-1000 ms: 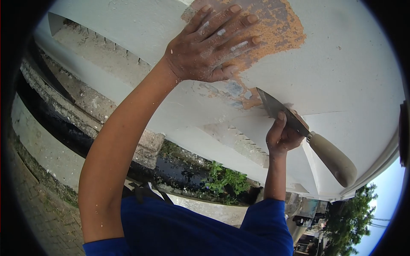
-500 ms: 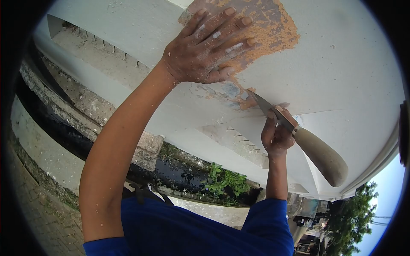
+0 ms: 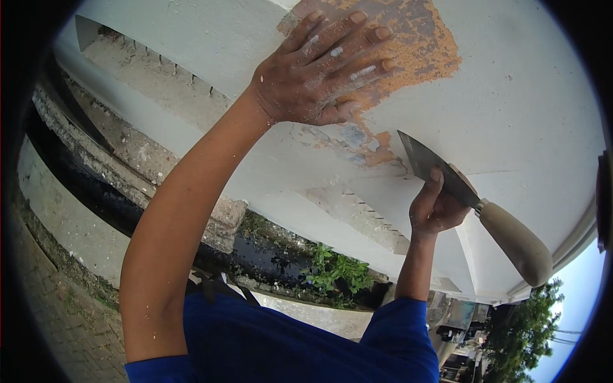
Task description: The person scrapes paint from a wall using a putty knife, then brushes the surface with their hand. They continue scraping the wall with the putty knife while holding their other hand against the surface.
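A triangular dark-steel trowel with a rounded beige handle (image 3: 480, 205) is held at a white-painted wall (image 3: 511, 108), right hand's (image 3: 444, 207) fingers clamped on its blade, tip just beside the ragged edge of an orange-and-grey bare patch (image 3: 421, 48). The dust-streaked left hand (image 3: 316, 76), fingers apart, lies over the patch.

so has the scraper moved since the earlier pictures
Yes, the scraper has moved rightward in the picture, judged against the small lower orange patch: half a second ago its tip overlapped that patch; now it sits just right of it.
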Tool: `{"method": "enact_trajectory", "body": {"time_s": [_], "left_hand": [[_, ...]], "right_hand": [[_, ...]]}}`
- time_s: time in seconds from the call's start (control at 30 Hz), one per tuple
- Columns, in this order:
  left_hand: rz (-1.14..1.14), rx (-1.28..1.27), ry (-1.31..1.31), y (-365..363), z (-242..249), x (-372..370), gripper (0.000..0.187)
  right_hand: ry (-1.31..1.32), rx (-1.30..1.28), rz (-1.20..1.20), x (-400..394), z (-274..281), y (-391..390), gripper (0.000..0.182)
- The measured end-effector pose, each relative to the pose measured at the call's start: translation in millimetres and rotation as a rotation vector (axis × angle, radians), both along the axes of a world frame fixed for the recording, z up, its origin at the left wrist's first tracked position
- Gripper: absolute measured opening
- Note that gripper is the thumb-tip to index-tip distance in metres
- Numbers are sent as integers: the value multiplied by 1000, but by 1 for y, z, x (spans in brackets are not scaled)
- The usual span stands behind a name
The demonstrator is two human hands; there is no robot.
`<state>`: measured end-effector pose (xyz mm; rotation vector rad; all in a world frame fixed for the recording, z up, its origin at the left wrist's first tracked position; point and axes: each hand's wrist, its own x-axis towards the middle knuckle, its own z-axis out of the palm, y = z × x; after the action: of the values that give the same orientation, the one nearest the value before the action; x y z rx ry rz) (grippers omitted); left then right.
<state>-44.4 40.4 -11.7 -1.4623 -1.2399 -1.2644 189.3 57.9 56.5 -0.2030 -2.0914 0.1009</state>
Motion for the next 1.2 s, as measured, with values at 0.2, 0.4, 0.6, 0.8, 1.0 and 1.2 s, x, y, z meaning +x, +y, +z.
{"method": "enact_trajectory", "body": {"time_s": [0.2,0.4,0.6,0.8,1.0,1.2], "left_hand": [[-34,19,5,1,1,-1,49],[10,-34,30,-2,1,-3,50],[-64,-8,-30,0,1,-1,49],[-16,20,21,0,1,-1,47],[-62,-76,-3,-4,-1,-3,44],[-19,-144,21,-10,3,-4,44]], "right_hand": [[-123,143,-13,0,1,1,25],[-225,199,-7,2,11,0,30],[-189,148,-21,2,7,0,29],[-143,144,49,-3,4,1,24],[-101,115,-43,-3,-1,0,26],[-113,116,-10,-4,7,-2,28]]}}
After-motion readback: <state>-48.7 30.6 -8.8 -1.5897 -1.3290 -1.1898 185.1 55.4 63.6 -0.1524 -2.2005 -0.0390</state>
